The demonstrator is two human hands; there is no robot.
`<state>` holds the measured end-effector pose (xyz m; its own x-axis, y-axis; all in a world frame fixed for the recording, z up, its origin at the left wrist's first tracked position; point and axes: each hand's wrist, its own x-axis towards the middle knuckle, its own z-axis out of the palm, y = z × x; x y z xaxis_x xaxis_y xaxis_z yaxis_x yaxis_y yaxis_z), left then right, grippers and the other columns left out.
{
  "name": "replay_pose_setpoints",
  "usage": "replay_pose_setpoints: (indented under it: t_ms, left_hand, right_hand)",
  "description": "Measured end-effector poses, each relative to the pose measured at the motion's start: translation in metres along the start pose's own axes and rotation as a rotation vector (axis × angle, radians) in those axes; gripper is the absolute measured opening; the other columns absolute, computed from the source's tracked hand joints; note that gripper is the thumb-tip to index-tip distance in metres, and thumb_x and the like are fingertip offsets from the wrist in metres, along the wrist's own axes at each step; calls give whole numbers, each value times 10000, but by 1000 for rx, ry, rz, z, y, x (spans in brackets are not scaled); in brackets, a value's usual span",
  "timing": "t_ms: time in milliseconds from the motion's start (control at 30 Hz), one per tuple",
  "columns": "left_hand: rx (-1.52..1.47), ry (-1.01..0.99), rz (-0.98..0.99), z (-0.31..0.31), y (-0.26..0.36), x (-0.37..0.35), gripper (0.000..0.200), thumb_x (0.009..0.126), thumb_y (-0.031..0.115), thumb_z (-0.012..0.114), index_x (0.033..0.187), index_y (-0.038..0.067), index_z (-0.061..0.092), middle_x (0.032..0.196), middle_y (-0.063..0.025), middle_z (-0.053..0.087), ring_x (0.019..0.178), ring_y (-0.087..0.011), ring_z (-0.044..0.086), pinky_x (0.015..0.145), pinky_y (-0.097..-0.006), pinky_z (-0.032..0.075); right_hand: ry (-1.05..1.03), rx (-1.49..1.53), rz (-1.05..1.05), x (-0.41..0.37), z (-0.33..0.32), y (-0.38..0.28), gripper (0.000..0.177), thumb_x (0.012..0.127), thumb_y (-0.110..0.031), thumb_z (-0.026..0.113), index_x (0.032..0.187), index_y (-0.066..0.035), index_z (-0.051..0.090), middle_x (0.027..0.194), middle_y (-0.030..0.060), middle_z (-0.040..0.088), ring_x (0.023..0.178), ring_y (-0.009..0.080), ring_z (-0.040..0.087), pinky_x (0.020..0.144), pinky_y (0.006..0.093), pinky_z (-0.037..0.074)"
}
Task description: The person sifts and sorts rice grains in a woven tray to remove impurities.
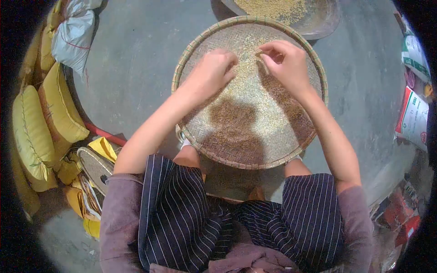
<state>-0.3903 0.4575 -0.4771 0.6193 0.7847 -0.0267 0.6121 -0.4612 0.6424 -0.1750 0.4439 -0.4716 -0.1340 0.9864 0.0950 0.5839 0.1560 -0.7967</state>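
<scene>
A round woven bamboo tray (181,59) with a bound rim is in front of me, at knee level. Unhusked grain (248,68) is spread thinly over it, thickest toward the far middle. My left hand (214,68) is over the left part of the grain, its fingers curled together and their tips partly hidden. On the right, my right hand (289,63) has thumb and forefinger brought together in a pinch just above the grain. What either hand's fingertips hold, if anything, is too small to make out. Shadows of my head and arms fall across the tray.
Beyond the tray stands a wide metal basin (325,22) with more grain in it. Stuffed yellow sacks (32,132) and a tied white bag (73,41) line the left, near a smaller woven tray (91,166). Printed bags (414,113) lie along the right on the concrete floor (132,77).
</scene>
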Motion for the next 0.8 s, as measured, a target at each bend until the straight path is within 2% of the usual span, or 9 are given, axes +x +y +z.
replay_pose_setpoints:
  t_ms: [67,233,333,433,600,667,800]
  left_hand:
    - [-12,30,-54,6,-3,-2,203,733,73,698,918,-4,663,833,-154,644,799,-303,643,742,-381,512]
    - [15,-27,-43,8,-5,0,179,736,59,684,900,-10,662,843,-166,649,804,-324,640,752,-397,512]
    - [46,-46,-52,10,-6,-1,155,733,43,666,877,-14,664,835,-177,647,803,-343,634,752,-410,509]
    - [48,-39,-66,13,-6,-1,127,730,34,647,844,-21,659,814,-196,636,797,-359,625,746,-422,504]
    - [50,-14,-72,13,-5,-2,84,736,27,624,787,-38,636,777,-220,615,777,-378,612,724,-440,491]
    - [45,-65,-128,8,1,-4,137,806,53,550,746,-56,605,827,-261,600,858,-430,586,754,-492,476]
    - [28,-47,-141,9,-5,-8,130,808,55,562,763,-57,610,831,-264,602,858,-437,589,747,-490,480]
  right_hand:
    - [17,2,8,-1,-1,6,147,756,-60,687,897,-20,691,840,111,672,689,196,653,656,298,526]
    - [7,-8,36,-9,2,6,152,750,-69,696,893,-18,689,839,111,671,682,200,652,649,304,526]
    - [-76,-23,32,-14,9,0,147,743,-59,682,883,-14,682,845,127,667,718,241,655,682,333,529]
    - [-138,2,-83,-19,21,-10,123,737,-27,644,857,-8,667,855,153,653,831,321,633,765,397,513]
    - [-190,-62,-73,-23,36,-14,125,748,-53,651,863,-10,675,860,154,640,845,330,626,779,409,510]
    - [-210,-99,-37,-24,43,-12,116,752,-65,648,852,-6,652,887,156,615,846,338,612,761,418,507]
    - [-192,-129,-106,-25,56,-12,89,767,-63,618,831,-1,616,893,156,576,841,349,595,744,435,501]
